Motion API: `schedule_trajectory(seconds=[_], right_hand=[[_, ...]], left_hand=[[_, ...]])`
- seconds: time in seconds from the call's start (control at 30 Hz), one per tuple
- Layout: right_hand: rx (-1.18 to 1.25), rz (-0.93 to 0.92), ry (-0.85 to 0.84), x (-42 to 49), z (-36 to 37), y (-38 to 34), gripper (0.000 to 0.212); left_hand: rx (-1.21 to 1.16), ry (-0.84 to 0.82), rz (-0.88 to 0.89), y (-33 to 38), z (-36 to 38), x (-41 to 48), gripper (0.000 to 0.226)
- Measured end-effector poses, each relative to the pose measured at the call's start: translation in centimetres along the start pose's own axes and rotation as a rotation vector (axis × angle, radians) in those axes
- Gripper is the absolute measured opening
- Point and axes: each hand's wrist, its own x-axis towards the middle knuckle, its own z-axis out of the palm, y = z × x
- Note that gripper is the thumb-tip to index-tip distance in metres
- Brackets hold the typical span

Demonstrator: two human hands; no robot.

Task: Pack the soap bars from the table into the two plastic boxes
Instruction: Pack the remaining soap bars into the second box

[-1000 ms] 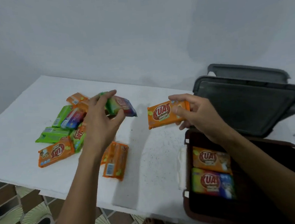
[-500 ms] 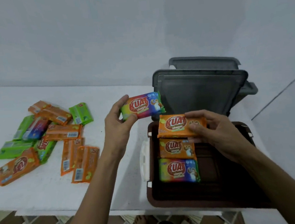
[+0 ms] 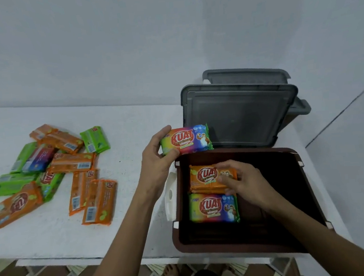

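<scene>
An open brown plastic box (image 3: pixel 308 184) stands at the table's right front. Inside it, at the left, my right hand (image 3: pixel 244 182) grips an orange soap bar (image 3: pixel 206 176) lying on top of another orange bar. A rainbow-wrapped soap bar (image 3: pixel 212 207) lies just in front of them. My left hand (image 3: pixel 156 160) holds a second rainbow soap bar (image 3: pixel 186 139) in the air over the box's far left corner. Several orange, green and blue soap bars lie in a loose pile (image 3: pixel 54 169) on the left of the white table (image 3: pixel 127 125).
A grey lid (image 3: pixel 238 113) leans upright behind the brown box, with a second grey box or lid (image 3: pixel 246 76) behind it against the wall. A white latch (image 3: pixel 170 194) sticks out from the brown box's left side. Tiled floor shows below the table's front edge.
Both hands carried their bars from over the table to the brown box. My right hand lowered the orange bar onto the bar inside. My left hand brought the rainbow bar to the box's far corner.
</scene>
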Motion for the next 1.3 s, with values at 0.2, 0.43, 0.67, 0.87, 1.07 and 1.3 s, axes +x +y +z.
schedule_trajectory(seconds=[0.2,0.43,0.67,0.87,1.07,1.3], right_hand=[[-0.542,-0.137,0.118,0.0,0.2,0.8,0.038],[-0.491,-0.200,0.073,0.2,0.6,1.2,0.039],[-0.594,-0.289,0.383,-0.6,-0.9,-1.0,0.023],[0.258,-0.192,0.157,-1.2,-1.3,-5.1,0.038],[0.577,-0.032,0.060,-1.9,0.0,-4.5,0.035],[0.479,0.037,0.055,-3.7,-0.7,-2.7,0.037]], left_hand=[[0.027,-0.023,-0.002,-0.2,-0.1,0.1,0.047],[0.072,-0.036,0.019,-0.1,0.1,0.1,0.047],[0.088,-0.067,0.020,0.5,0.0,-0.3,0.046],[0.036,-0.220,-0.018,1.3,0.1,-1.7,0.049],[0.150,-0.362,-0.032,1.4,-0.5,-2.5,0.054],[0.649,-0.284,0.203,0.1,-1.8,-2.1,0.052]])
